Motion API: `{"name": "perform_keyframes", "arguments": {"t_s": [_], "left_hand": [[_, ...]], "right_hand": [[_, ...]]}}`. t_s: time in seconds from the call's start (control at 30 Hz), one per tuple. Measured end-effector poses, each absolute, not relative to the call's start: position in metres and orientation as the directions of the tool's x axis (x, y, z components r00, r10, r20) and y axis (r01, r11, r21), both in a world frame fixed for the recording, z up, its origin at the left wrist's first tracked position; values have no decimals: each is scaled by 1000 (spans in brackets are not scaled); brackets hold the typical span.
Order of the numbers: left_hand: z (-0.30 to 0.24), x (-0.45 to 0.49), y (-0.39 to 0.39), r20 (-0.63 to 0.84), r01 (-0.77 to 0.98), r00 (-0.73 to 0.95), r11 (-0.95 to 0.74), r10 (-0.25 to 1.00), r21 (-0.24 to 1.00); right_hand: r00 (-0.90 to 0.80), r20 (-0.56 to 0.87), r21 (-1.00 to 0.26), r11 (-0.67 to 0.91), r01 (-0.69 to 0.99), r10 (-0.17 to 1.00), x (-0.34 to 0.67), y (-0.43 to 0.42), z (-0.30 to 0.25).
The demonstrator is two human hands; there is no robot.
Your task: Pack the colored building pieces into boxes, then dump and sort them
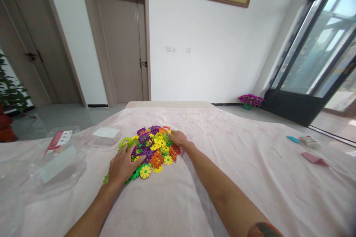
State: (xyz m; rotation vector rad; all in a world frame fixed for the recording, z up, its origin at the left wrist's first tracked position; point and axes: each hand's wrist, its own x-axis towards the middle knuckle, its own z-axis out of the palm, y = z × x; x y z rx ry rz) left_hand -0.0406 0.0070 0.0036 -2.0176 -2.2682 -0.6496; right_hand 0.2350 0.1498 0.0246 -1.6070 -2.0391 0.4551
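Observation:
A heap of plastic snowflake building discs (159,141) in yellow, purple, orange and green lies on the pink cloth. My left hand (122,163) rests against the heap's left side, its thumb and fingers spread over purple and green pieces. On the far right edge of the pile, my right hand (178,139) touches the discs with its fingers stretched out, partly hidden behind the wrist. Neither hand has a piece visibly gripped. A yellow disc (145,172) sits at the near edge, close to my left thumb.
Clear plastic packaging (59,166) with a red-and-white label spreads over the left of the cloth (222,192). Another clear tray (104,137) stands behind it. Far right are a pink folded piece (315,159), a small white box (309,141) and a blue object (293,139).

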Motion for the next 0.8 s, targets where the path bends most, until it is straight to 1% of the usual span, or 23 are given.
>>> {"name": "perform_keyframes", "arguments": {"t_s": [0.13,0.2,0.27,0.3,0.37,0.43,0.47,0.53,0.57,0.67,0.73,0.8], "left_hand": [[11,-35,7,271,943,-134,38,953,330],[14,-27,8,269,928,-127,19,955,372],[18,-18,9,279,907,-119,-10,953,420],[20,-14,9,288,896,-115,-26,951,443],[23,-7,9,306,870,-108,-59,946,489],[25,-3,9,317,836,-108,-86,942,543],[25,-2,9,314,812,-116,-92,942,576],[24,-2,10,293,739,-131,-103,947,665],[23,-2,10,284,682,-133,-120,949,722],[24,-2,11,295,427,-138,-212,945,879],[30,-1,11,312,291,-150,-260,938,921],[38,-1,13,327,253,-152,-283,933,925]], "right_hand": [[-228,143,-551,269,790,963,218,133,28],[-223,100,-559,240,793,970,214,122,32],[-203,80,-603,210,769,976,212,114,36],[-193,83,-650,200,734,978,211,111,37],[-187,85,-779,182,600,979,207,106,37],[-200,48,-904,128,408,979,199,103,36],[-217,26,-947,93,308,976,193,101,36],[-253,13,-988,51,144,967,180,96,38],[-262,24,-994,51,96,965,174,93,41],[-253,82,-991,106,81,964,157,84,58],[-255,130,-986,153,71,958,150,79,75],[-299,174,-983,182,1,938,146,75,92]]}}
